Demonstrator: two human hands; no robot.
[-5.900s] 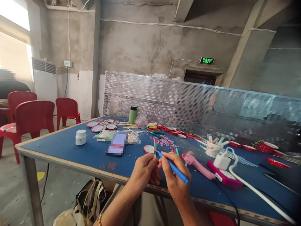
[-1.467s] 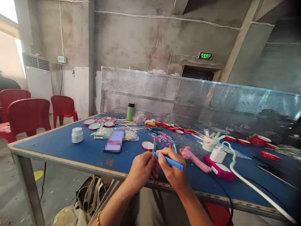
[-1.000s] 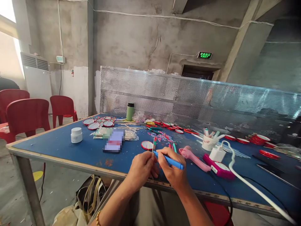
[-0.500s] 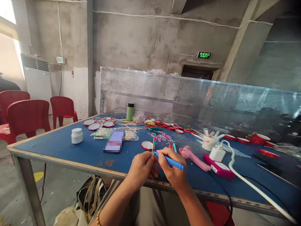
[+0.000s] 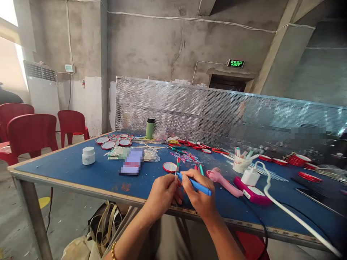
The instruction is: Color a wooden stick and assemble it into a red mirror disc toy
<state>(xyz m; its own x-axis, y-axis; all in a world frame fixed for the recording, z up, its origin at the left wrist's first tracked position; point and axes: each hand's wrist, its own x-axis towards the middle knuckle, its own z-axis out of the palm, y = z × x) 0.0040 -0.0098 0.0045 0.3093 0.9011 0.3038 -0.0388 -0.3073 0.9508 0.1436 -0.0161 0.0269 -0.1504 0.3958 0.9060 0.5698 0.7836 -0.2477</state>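
Note:
My left hand (image 5: 164,189) pinches a thin pale stick (image 5: 178,165) upright; its upper part carries red and green colour bands. My right hand (image 5: 199,191) grips a blue marker pen (image 5: 199,186) like a pencil, its tip at the stick just above my left fingers. Both hands are close together over the table's front edge. Just behind them lies a round white disc with a red rim (image 5: 169,167). A red and a green pen (image 5: 201,169) lie behind my right hand, partly hidden by it.
On the blue table (image 5: 105,177) are a white jar (image 5: 88,155), a phone (image 5: 132,162), a green bottle (image 5: 150,129), a cup of pens (image 5: 241,163), a pink handheld fan (image 5: 226,183) and a magenta device (image 5: 253,193) with a white cable. Red-rimmed discs lie along the back.
Almost nothing differs. Both hands keep their hold, and the blue pen stays at the stick with only a very slight shift.

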